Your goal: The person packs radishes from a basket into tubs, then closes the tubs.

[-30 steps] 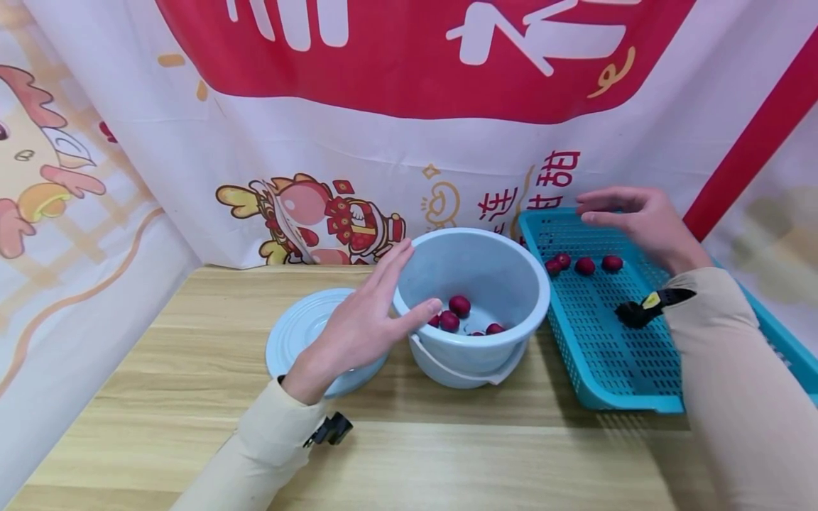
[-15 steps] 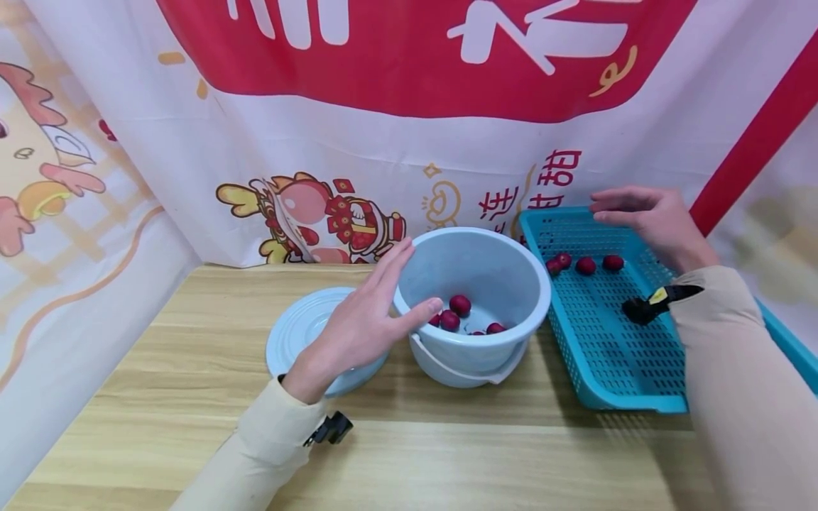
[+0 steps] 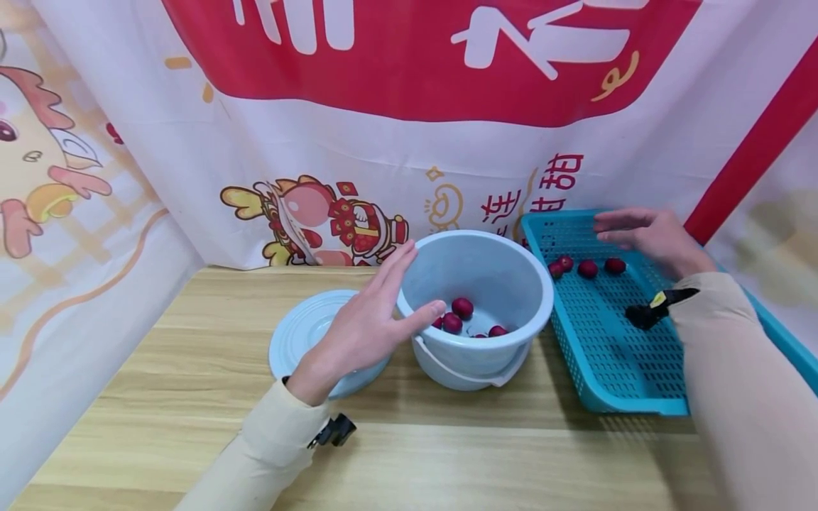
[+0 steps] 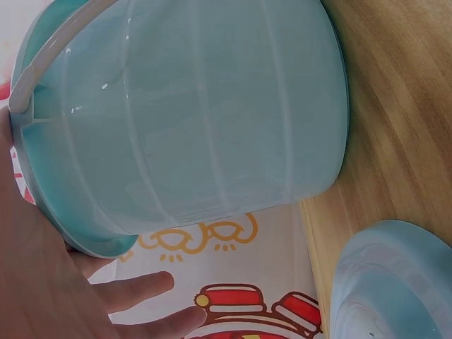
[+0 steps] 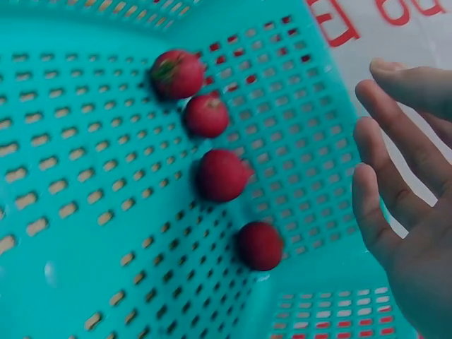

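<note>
A light blue bucket (image 3: pixel 476 362) with a white carrying handle stands on the table, several dark red radishes (image 3: pixel 462 307) at its bottom. My left hand (image 3: pixel 364 323) rests at the bucket's left rim, its thumb reaching over the edge and its fingers straight. To the right, a turquoise perforated basket (image 3: pixel 591 387) has several round red radishes (image 5: pixel 222 175) lined up along its far end; one shows a green top. Over that far end hovers my right hand (image 3: pixel 655 238), fingers loosely extended and holding nothing. In the right wrist view it is apart from the radishes.
The round blue lid (image 3: pixel 290 330) lies flat on the wooden table (image 3: pixel 192 369), left of the bucket and partly under my left forearm. A printed cloth (image 3: pixel 307 142) hangs close behind the bucket and basket. The basket's wall stands next to the bucket.
My right hand has shifted slightly right, then dropped lower over the basket's far end. The left hand, bucket and radishes keep their places, while the head view has tilted a little.
</note>
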`<state>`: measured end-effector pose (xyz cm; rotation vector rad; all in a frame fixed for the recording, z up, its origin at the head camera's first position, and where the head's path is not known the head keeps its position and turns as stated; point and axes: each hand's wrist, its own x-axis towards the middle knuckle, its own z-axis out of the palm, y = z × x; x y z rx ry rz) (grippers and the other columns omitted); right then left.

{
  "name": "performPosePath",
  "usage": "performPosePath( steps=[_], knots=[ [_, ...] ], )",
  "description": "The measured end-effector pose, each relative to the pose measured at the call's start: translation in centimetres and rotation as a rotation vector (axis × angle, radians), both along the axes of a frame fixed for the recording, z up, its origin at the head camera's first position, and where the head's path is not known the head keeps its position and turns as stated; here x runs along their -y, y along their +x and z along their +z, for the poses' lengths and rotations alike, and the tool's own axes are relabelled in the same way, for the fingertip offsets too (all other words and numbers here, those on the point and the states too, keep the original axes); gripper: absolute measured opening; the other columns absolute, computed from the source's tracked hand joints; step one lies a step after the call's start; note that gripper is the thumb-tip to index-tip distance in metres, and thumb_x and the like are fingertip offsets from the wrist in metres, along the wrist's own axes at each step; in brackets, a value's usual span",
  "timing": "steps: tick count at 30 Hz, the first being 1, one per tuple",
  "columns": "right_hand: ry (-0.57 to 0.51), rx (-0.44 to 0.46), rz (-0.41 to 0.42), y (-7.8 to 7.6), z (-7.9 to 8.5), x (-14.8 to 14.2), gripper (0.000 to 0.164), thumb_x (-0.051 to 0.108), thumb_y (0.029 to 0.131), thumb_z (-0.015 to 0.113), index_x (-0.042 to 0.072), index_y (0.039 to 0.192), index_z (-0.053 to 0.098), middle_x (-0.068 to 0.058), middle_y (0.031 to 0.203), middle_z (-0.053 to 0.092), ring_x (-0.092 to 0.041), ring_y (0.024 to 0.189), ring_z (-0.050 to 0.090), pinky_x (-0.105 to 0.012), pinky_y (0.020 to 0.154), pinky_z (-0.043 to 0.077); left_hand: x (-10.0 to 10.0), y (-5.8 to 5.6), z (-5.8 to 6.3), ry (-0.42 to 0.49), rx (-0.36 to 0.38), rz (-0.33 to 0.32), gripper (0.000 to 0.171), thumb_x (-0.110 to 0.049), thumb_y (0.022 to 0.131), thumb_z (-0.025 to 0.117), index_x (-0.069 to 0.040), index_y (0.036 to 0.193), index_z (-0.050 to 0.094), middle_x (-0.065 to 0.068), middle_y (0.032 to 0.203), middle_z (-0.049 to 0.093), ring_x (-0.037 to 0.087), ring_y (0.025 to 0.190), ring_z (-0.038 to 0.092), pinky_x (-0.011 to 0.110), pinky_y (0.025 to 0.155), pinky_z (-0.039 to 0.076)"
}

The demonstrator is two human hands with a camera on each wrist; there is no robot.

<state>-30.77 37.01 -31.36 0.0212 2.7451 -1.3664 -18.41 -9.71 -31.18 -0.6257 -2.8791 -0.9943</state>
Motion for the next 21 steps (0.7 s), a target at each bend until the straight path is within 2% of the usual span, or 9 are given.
performPosePath(
  steps=[2,5,7,9,13,18,21],
  knots=[
    [0.015,0.037,0.006,-0.3,-0.6,-0.3,0.075,0.048,0.098,0.073,0.02,0.162,0.045,0.025,0.125,0.067,-0.022,0.134,0.052,-0.033,0.099,0.057,0.0,0.0,0.0,-0.002,-0.001,0.001,0.094,-0.081,0.095,0.047,-0.038,0.171,0.011,-0.023,0.178,0.003,0.027,0.162,0.031,0.072,0.115,0.043],
    [0.039,0.072,0.016,-0.7,-1.6,-0.5,0.071,0.043,0.103,0.069,0.015,0.163,0.043,0.003,0.146,0.065,-0.034,0.142,0.049,-0.046,0.106,0.054,0.0,0.0,0.0,-0.005,-0.002,0.001,0.094,-0.081,0.095,0.047,-0.038,0.171,0.011,-0.023,0.178,0.003,0.028,0.162,0.031,0.071,0.115,0.043],
    [0.039,0.097,0.024,-0.8,-2.1,-0.7,0.07,0.038,0.106,0.066,0.012,0.165,0.039,-0.014,0.159,0.055,-0.04,0.146,0.047,-0.053,0.111,0.052,0.0,0.0,0.0,-0.006,-0.002,0.001,0.094,-0.081,0.095,0.047,-0.038,0.171,0.011,-0.023,0.178,0.003,0.028,0.162,0.031,0.072,0.115,0.043],
    [0.04,0.126,0.036,-0.9,-2.6,-0.8,0.068,0.032,0.108,0.063,0.01,0.166,0.036,-0.025,0.164,0.044,-0.043,0.147,0.045,-0.059,0.114,0.049,0.0,0.0,0.0,-0.008,-0.001,0.001,0.094,-0.081,0.095,0.047,-0.038,0.171,0.011,-0.023,0.178,0.002,0.028,0.163,0.031,0.072,0.115,0.043],
    [0.054,0.169,0.055,-1.0,-3.2,-0.9,0.065,0.025,0.109,0.06,0.006,0.166,0.035,-0.03,0.164,0.041,-0.047,0.147,0.045,-0.064,0.116,0.047,0.0,0.0,0.0,-0.01,0.001,0.002,0.094,-0.081,0.095,0.046,-0.039,0.171,0.011,-0.023,0.178,0.002,0.028,0.163,0.031,0.072,0.115,0.043],
    [0.108,0.194,0.075,-1.2,-3.8,-0.9,0.064,0.025,0.108,0.062,0.003,0.163,0.038,-0.032,0.162,0.042,-0.05,0.143,0.048,-0.062,0.113,0.05,0.0,0.0,0.0,-0.012,-0.001,0.004,0.094,-0.081,0.095,0.047,-0.039,0.171,0.011,-0.021,0.178,0.003,0.028,0.162,0.031,0.072,0.115,0.043],
    [0.131,0.219,0.086,-1.3,-4.0,-0.9,0.064,0.024,0.107,0.063,0.002,0.162,0.039,-0.033,0.162,0.041,-0.052,0.143,0.045,-0.064,0.113,0.049,0.0,0.0,0.0,-0.01,-0.001,0.002,0.094,-0.081,0.095,0.047,-0.039,0.171,0.011,-0.02,0.179,0.004,0.028,0.162,0.032,0.071,0.115,0.043]
  ],
)
